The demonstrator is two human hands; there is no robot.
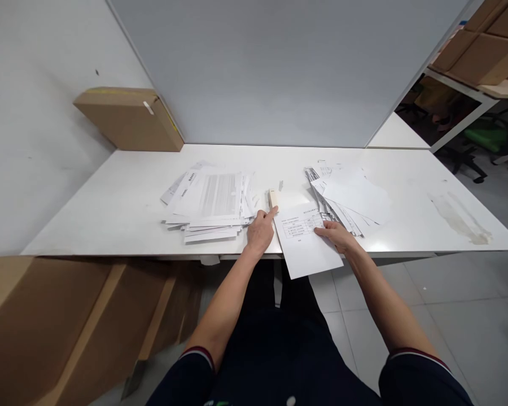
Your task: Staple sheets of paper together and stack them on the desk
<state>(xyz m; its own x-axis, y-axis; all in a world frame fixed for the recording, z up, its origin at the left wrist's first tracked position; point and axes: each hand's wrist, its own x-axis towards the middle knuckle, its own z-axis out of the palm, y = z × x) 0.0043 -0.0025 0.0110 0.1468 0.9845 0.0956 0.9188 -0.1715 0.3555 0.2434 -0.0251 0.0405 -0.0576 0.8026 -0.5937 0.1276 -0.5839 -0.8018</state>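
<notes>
A printed sheet of paper lies in front of me and hangs over the front edge of the white table. My right hand rests on the sheet's right side, fingers closed on its edge. My left hand sits at the sheet's left edge, forefinger stretched toward a small beige block lying on the table. A messy stack of printed papers is left of that hand. A fanned pile of papers is beyond my right hand.
A cardboard box leans against the wall at the back left. A grey partition stands behind the table. Large cardboard boxes sit on the floor at left. More boxes on a shelf and chairs are at right.
</notes>
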